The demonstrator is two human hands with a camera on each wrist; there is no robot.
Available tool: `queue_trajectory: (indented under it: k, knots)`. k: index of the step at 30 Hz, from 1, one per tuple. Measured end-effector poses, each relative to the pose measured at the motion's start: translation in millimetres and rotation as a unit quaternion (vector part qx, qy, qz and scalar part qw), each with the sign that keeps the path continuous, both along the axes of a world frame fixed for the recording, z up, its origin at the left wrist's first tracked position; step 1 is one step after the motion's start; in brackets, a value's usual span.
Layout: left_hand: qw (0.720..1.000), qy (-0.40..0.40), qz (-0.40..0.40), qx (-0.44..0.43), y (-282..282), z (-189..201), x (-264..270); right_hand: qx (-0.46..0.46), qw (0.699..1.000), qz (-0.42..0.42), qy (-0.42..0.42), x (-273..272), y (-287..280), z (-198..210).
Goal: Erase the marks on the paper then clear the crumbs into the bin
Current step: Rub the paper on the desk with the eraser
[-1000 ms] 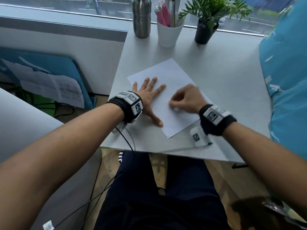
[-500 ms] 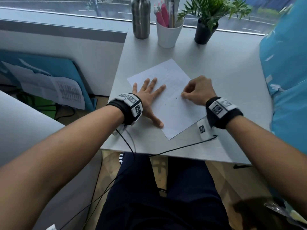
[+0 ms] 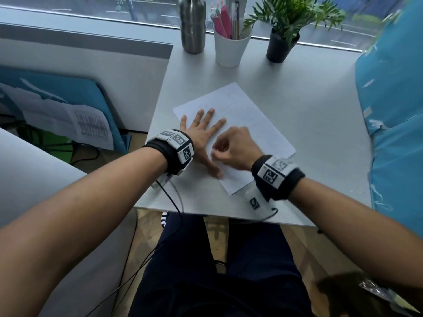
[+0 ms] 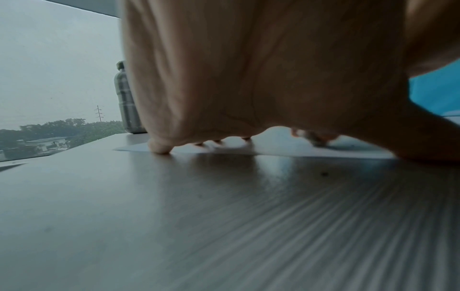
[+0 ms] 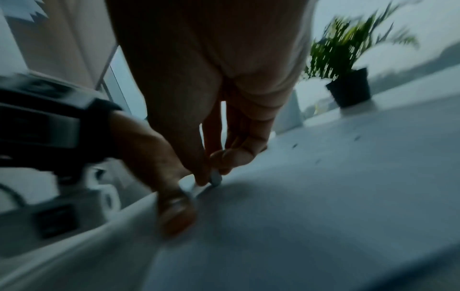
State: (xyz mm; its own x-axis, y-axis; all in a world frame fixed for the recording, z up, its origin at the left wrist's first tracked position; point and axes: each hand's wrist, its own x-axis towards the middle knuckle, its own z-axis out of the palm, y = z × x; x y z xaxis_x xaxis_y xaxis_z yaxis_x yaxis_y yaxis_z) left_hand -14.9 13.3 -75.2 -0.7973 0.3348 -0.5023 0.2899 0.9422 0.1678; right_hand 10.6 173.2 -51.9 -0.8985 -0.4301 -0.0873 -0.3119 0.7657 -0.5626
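A white sheet of paper point(image 3: 247, 120) with faint pencil marks lies slanted on the grey table point(image 3: 320, 115). My left hand point(image 3: 203, 133) lies flat on its left part, fingers spread, pressing it down. My right hand point(image 3: 231, 149) is curled just right of the left thumb and pinches a small pale eraser point(image 5: 216, 178) against the paper point(image 5: 323, 196). In the right wrist view a few dark crumbs point(image 5: 295, 145) lie on the sheet further back. In the left wrist view my left hand point(image 4: 248, 78) fills the top, its fingertips point(image 4: 160, 148) on the paper's edge point(image 4: 298, 154). No bin is in view.
At the table's far edge stand a steel bottle point(image 3: 193, 24), a white cup of pens point(image 3: 231, 44) and a potted plant point(image 3: 282, 40). Blue fabric point(image 3: 393, 110) borders the table on the right. Wrist cables point(image 3: 174, 202) hang over the near edge. Papers point(image 3: 68, 120) lie below left.
My right hand has slid back left across the paper with the eraser, from the sheet's right edge to beside the left thumb. The left hand has stayed flat in place.
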Motion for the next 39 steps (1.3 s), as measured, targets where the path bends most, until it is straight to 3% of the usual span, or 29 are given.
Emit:
queue_trajectory:
  k: [2,5,7,12,17,20,23,28,31,33,35,39]
  knots:
    - [1.000,-0.001,0.000,0.003,-0.3,0.0,0.6,0.014,1.000,0.011,-0.024,-6.8,4.6,4.4]
    - [1.000,-0.004,0.002,0.017,-2.2,2.1,2.1,0.021,0.995,-0.097,0.000,-53.2,30.7,13.4]
    - [1.000,-0.002,0.003,0.019,-2.7,1.5,2.0,0.032,0.992,-0.121,0.026,-61.1,34.2,15.5]
    - [1.000,0.008,0.000,0.003,0.2,-1.3,0.6,0.031,0.999,0.037,-0.008,1.5,-4.2,4.8]
    - [1.000,0.000,0.003,0.024,-3.2,0.6,2.5,0.048,0.995,-0.089,0.013,-62.4,31.0,16.9]
    - [1.000,0.002,0.004,0.017,-2.1,-0.6,0.2,0.057,0.997,-0.036,0.030,-41.0,14.3,10.7]
    - [1.000,0.003,0.000,0.012,-1.8,-1.1,0.2,0.047,0.998,0.038,-0.011,-15.0,3.0,8.9]
    - [1.000,0.001,0.001,0.020,-3.0,-0.4,1.6,0.053,0.993,-0.108,0.016,-73.9,45.0,17.3]
    - [1.000,0.008,0.003,0.017,-2.7,-1.7,0.7,0.054,0.996,-0.060,0.025,-47.7,23.9,9.2]
    - [1.000,0.005,0.002,0.016,-1.6,-1.1,1.7,0.047,0.999,0.013,-0.015,-16.2,6.2,4.9]
    - [1.000,0.002,-0.001,0.014,-1.4,0.7,2.2,0.044,0.998,0.033,-0.034,-17.8,7.9,6.8]
    - [1.000,0.002,0.003,0.018,-2.2,2.4,3.2,0.048,0.995,-0.084,0.016,-69.9,39.0,16.7]
